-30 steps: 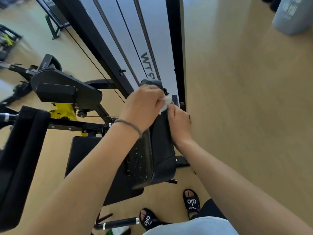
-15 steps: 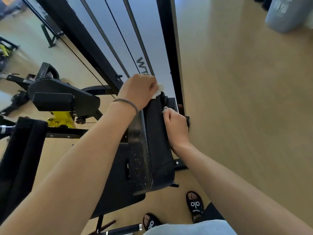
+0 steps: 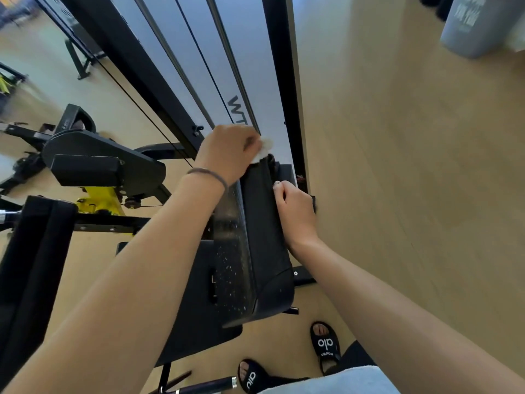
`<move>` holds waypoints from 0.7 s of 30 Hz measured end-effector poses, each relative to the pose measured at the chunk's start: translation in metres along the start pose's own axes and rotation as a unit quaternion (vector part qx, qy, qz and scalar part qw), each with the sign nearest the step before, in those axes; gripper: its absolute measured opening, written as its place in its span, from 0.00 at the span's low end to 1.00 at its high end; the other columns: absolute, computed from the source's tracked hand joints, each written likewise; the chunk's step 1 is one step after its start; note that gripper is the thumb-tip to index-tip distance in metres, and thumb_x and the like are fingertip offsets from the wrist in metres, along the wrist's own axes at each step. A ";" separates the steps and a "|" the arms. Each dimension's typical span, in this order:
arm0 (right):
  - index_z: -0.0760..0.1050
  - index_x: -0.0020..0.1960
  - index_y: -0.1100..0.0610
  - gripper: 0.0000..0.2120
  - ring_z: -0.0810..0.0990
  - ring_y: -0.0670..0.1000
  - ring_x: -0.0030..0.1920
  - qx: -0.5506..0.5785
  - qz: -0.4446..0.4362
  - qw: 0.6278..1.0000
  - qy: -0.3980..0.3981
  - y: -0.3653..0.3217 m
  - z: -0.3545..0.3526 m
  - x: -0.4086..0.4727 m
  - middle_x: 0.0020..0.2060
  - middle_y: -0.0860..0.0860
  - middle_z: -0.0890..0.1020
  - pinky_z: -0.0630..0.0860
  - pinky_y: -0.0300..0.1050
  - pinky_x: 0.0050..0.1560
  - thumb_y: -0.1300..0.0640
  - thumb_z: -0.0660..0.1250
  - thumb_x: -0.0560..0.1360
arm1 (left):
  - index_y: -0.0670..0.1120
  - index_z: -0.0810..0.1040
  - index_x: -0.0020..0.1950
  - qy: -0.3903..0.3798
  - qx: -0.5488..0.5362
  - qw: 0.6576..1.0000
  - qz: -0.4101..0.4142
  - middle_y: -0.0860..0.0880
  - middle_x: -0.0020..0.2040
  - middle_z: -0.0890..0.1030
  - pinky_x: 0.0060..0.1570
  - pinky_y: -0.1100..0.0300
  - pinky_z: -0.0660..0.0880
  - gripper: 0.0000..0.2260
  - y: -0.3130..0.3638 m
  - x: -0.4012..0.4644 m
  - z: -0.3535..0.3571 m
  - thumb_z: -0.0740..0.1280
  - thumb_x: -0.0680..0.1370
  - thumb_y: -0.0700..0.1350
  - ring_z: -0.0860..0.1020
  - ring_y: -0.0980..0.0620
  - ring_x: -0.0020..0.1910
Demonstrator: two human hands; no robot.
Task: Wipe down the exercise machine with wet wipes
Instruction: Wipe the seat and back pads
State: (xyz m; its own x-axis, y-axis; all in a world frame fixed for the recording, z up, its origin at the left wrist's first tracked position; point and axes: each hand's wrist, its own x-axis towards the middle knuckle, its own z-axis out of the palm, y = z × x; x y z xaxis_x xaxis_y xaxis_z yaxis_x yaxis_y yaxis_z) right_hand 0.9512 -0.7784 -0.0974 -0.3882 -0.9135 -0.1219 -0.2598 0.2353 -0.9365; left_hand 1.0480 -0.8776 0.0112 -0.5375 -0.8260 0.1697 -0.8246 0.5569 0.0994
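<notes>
A black padded backrest [image 3: 264,237] of the exercise machine stands upright in the middle of the view, its back panel speckled white. My left hand [image 3: 230,152] grips a crumpled white wet wipe [image 3: 264,150] and presses it on the pad's top edge. My right hand [image 3: 295,211] holds the pad's right side, fingers curled round its edge. The black seat [image 3: 187,308] lies below the pad.
The machine's black frame upright [image 3: 281,81] and grey guide rods [image 3: 233,66] rise behind the pad. A black arm housing with a yellow bracket [image 3: 99,200] sits to the left, a black pad [image 3: 31,268] nearer left. A grey bin [image 3: 480,24] stands far right. My sandalled feet [image 3: 325,345] are below.
My left hand with the wipe slid up the backrest to its top edge. My right hand moved slightly down the pad's right side and kept its hold.
</notes>
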 end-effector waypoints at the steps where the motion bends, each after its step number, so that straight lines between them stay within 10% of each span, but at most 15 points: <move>1: 0.63 0.32 0.51 0.21 0.67 0.46 0.30 -0.003 -0.001 1.000 0.000 -0.001 0.000 0.000 0.28 0.46 0.69 0.61 0.48 0.34 0.54 0.56 0.85 | 0.46 0.82 0.49 0.009 -0.010 1.000 -0.022 0.53 0.39 0.77 0.48 0.55 0.76 0.12 0.000 0.002 0.000 0.62 0.83 0.49 0.76 0.52 0.41; 10: 0.66 0.36 0.52 0.17 0.70 0.48 0.33 -0.014 -0.005 1.000 -0.011 0.000 -0.003 0.000 0.32 0.48 0.74 0.62 0.48 0.33 0.55 0.58 0.84 | 0.48 0.84 0.52 -0.021 -0.099 0.992 0.082 0.53 0.53 0.84 0.54 0.52 0.80 0.06 0.024 -0.074 -0.013 0.68 0.80 0.45 0.81 0.53 0.53; 18: 0.65 0.32 0.52 0.22 0.67 0.45 0.29 0.021 0.003 1.000 0.001 -0.002 -0.004 -0.003 0.28 0.47 0.70 0.61 0.45 0.33 0.52 0.56 0.86 | 0.45 0.80 0.45 0.053 -0.062 0.990 -0.117 0.50 0.39 0.78 0.48 0.52 0.77 0.10 0.004 -0.006 0.012 0.63 0.81 0.47 0.77 0.48 0.41; 21: 0.75 0.36 0.54 0.25 0.74 0.45 0.34 0.068 0.061 0.996 -0.012 -0.007 -0.006 -0.003 0.31 0.47 0.77 0.68 0.48 0.38 0.47 0.52 0.86 | 0.45 0.82 0.48 0.097 -0.120 0.979 -0.130 0.50 0.46 0.81 0.47 0.71 0.73 0.07 0.019 -0.039 0.010 0.65 0.81 0.44 0.77 0.55 0.44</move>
State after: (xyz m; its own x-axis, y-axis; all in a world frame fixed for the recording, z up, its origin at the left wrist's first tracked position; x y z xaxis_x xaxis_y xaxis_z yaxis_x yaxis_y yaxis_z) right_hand 0.9490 -0.7753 -0.0887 -0.3873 -0.8893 -0.2432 -0.0887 0.2985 -0.9503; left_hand 1.0514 -0.8359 -0.0033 -0.2517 -0.9237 0.2889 -0.8514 0.3533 0.3877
